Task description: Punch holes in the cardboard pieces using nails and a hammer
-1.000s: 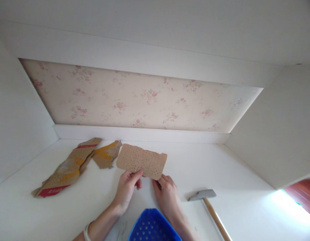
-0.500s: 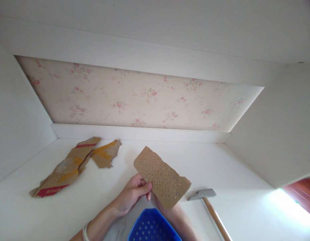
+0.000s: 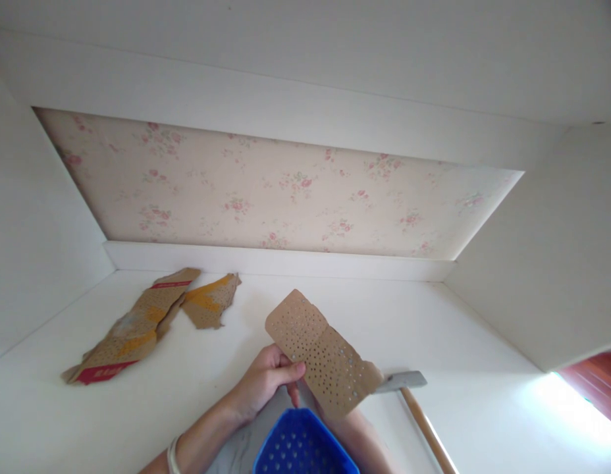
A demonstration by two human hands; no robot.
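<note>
Perforated cardboard (image 3: pixel 325 352) is at two o'clock from the left hand (image 3: pixel 268 378), which pinches its near long edge; its long axis runs from ten to four o'clock; the right hand, behind it, is too hidden to tell its grip.

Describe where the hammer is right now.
In the head view, the hammer lies at lower right on the white surface, immediately right of the perforated cardboard.
</note>
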